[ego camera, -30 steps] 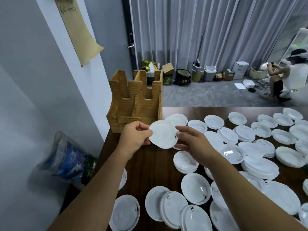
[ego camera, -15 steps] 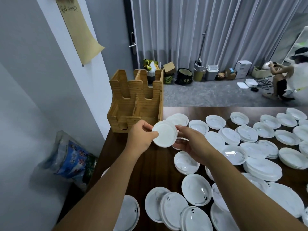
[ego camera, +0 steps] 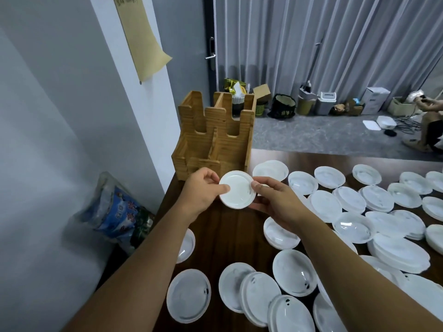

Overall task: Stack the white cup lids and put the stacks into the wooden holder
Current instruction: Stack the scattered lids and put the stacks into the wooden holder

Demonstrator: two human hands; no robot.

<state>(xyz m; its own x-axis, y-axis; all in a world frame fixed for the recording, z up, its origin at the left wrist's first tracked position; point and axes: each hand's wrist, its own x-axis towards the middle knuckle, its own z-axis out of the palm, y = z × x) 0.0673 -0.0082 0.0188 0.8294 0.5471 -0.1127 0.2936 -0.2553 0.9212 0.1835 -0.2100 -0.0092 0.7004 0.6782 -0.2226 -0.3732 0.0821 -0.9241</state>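
Both hands hold one white lid (ego camera: 236,189) up off the counter (ego camera: 227,233), just in front of the holder (ego camera: 213,136) and below its top edge. The left hand (ego camera: 203,188) pinches the lid's left rim, thumb laid across the near face and fingers curled behind; the right hand (ego camera: 275,200) pinches the right rim the same way, thumb tip on the rim and fingers underneath. So each grip is clamped on the lid, which sits between the two hands, tilted with its flat face toward the camera. Whether it is a single lid or a thin stack cannot be told, though the lower edge looks thick. The holder stands at the counter's far left corner against the wall (ego camera: 60,116), and the parts of its compartments that show hold no lids. Loose lids (ego camera: 294,271) cover the dark counter to the right and near the camera, some single, some overlapping, a few in low stacks (ego camera: 398,252). A plastic bag (ego camera: 115,212) lies on the floor left of the counter, and a paper sheet (ego camera: 141,37) hangs on the wall above. A seated person (ego camera: 431,123) shows at the far right edge
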